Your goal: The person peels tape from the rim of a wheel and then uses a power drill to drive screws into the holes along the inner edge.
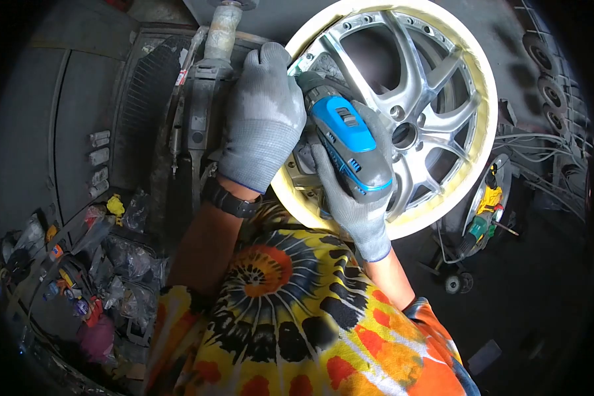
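Note:
A silver multi-spoke wheel rim [435, 80] with yellowish tape round its outer lip [483, 99] stands in front of me. My right hand [360, 214], in a grey glove, is wrapped round a blue and grey cordless drill [344, 125]. The drill's chuck [310, 82] points at the rim's upper left edge, and its tip is hidden. Beside the chuck, my left hand [263, 109], also gloved, is closed against that edge. Whatever its fingers hold, if anything, is out of sight behind the glove.
Left of the rim stands a dusty grinder-like power tool [201, 99]. Plastic bags and small parts [122, 264] clutter the lower left. On the floor at right lie a yellow and green power tool [485, 214] and grey cables [534, 142]. Several small wheels [552, 92] line the far right.

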Demonstrator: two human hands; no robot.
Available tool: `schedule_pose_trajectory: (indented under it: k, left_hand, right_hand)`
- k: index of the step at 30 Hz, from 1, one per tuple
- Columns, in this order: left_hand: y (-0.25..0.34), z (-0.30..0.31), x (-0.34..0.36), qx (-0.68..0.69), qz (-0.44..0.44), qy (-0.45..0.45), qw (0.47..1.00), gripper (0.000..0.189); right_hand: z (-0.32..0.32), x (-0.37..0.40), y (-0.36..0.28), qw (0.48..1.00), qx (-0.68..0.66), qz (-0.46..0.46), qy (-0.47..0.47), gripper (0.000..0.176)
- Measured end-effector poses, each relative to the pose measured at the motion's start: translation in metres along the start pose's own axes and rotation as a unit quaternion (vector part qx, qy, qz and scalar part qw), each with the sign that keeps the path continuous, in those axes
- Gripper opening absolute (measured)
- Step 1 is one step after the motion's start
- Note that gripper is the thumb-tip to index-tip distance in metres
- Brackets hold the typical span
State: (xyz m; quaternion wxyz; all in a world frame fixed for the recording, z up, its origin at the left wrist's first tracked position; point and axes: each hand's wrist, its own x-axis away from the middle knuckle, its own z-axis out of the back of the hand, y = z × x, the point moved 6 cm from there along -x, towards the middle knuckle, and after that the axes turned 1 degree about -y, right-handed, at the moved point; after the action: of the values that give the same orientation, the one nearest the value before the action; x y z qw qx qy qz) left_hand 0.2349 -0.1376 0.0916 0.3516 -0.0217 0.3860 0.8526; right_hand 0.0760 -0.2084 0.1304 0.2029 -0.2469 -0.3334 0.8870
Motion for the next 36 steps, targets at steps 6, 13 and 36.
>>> schedule_pose_trajectory:
  k: [6,13,36]
  left_hand:
    - [0.000,0.000,-0.002,0.005,0.040,-0.021,0.999,0.020]
    - [0.005,0.011,0.017,0.030,0.052,-0.023,0.998,0.029]
    - [-0.002,0.006,0.038,0.028,0.072,0.005,0.997,0.021]
  right_hand:
    - [-0.001,-0.009,0.004,0.999,-0.035,-0.040,-0.002,0.065]
    - [0.000,-0.008,-0.003,0.998,-0.057,-0.025,0.019,0.065]
    - [-0.005,-0.006,-0.001,1.000,-0.023,-0.013,0.005,0.067]
